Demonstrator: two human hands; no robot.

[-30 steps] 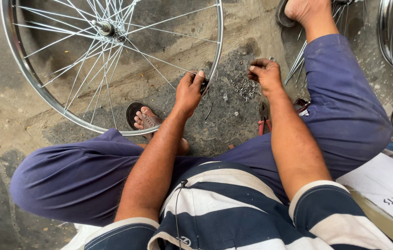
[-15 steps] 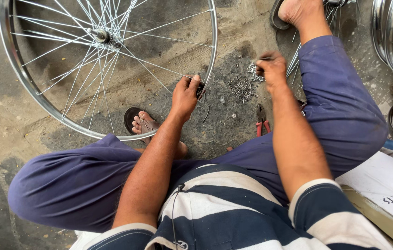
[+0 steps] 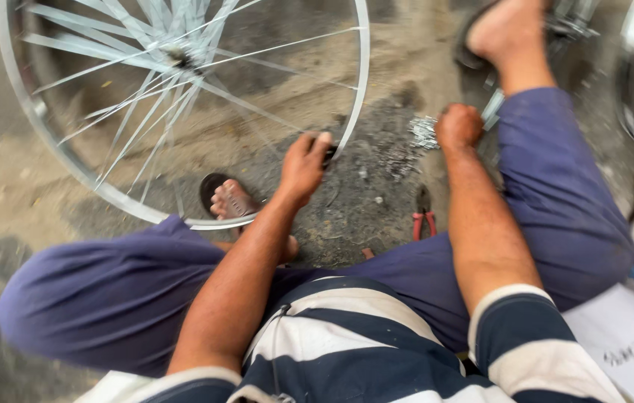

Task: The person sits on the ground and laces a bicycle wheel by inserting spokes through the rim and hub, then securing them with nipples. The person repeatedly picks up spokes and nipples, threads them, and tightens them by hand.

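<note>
Bicycle wheel rim [image 3: 361, 82], bare silver metal with thin spokes fanning from the hub, lay tilted on the dirt floor before me. Small heap of silvery spoke nipples [image 3: 423, 131] sat on the dark ground just right of it.

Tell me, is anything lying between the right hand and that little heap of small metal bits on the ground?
Nothing visible does. The right hand, closed in a fist, sits right beside the heap of small metal bits. The red-handled pliers lie nearer the person, off that line. The left hand grips the wheel rim.
</note>
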